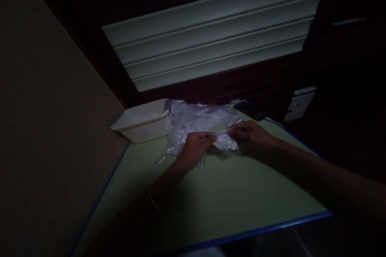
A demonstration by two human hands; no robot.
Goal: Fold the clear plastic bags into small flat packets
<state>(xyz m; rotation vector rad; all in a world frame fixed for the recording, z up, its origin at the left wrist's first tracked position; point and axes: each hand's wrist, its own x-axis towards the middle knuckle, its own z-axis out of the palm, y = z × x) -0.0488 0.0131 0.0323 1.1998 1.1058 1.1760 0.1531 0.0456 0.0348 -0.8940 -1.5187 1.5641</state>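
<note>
A small clear plastic bag (pixel 225 141) is stretched between my two hands above the green table. My left hand (pixel 196 146) pinches one end of its upper edge, thumb against fingers. The other end of that edge is gripped by my right hand (pixel 245 131), whose fingertips are partly hidden in the dark. Just behind and to the left of my hands lies a loose heap of clear plastic bags (pixel 193 118). The light is dim, so I cannot tell whether the held bag contains anything.
A white plastic bin (pixel 147 122) stands at the table's back left, by the wall. The green table (pixel 217 196) has a blue edge. At the back right lies a dark flat object (pixel 250 110) with a white cable. A white box (pixel 299 104) is beyond the right edge.
</note>
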